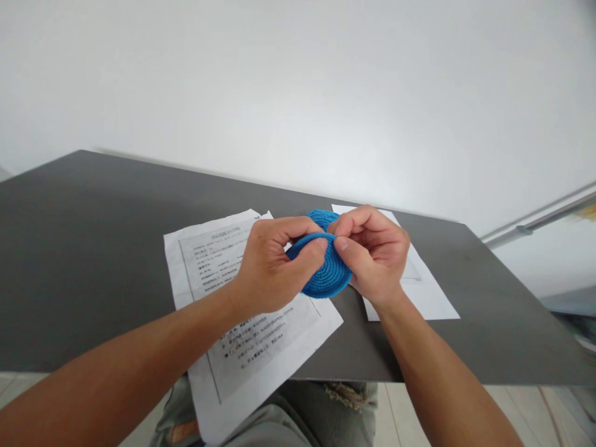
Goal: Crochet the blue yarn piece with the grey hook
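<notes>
A blue crocheted piece with a round, ringed face is held up over the table between my two hands. My left hand pinches its upper rim from the left, thumb in front and fingers behind. From the right, my right hand pinches the same rim with thumb and fingertips close to the left thumb. More blue crochet shows behind the rim, between the hands. Whether a hook or needle is between the fingers cannot be made out.
A printed sheet lies under my left arm and hangs over the near table edge. Another white sheet lies behind my right hand. The dark grey table stands along a white wall. A metal rail is at right.
</notes>
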Available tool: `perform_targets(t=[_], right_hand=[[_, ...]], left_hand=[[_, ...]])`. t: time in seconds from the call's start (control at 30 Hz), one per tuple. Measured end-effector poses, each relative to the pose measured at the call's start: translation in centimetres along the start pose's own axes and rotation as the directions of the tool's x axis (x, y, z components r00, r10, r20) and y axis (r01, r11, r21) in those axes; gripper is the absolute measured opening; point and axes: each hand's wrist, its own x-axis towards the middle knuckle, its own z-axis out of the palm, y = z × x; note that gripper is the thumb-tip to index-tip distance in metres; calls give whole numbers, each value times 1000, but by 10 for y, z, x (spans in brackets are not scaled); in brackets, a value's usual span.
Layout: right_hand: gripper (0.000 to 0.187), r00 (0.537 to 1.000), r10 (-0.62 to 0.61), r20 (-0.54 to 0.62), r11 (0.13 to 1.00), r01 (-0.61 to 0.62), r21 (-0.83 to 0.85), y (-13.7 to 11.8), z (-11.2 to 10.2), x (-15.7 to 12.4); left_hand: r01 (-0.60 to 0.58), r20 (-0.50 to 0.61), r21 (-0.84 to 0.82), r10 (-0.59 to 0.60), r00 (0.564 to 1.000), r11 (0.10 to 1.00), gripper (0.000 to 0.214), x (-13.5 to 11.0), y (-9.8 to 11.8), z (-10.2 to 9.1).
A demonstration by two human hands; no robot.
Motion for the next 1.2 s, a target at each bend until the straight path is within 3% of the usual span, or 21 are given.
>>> perform_targets(t=[1.2], right_hand=[[9, 1000, -19, 7, 1000, 19, 2, 0, 0, -1]], left_hand=[[-34, 9, 21, 34, 999, 999, 25, 0, 0, -1]])
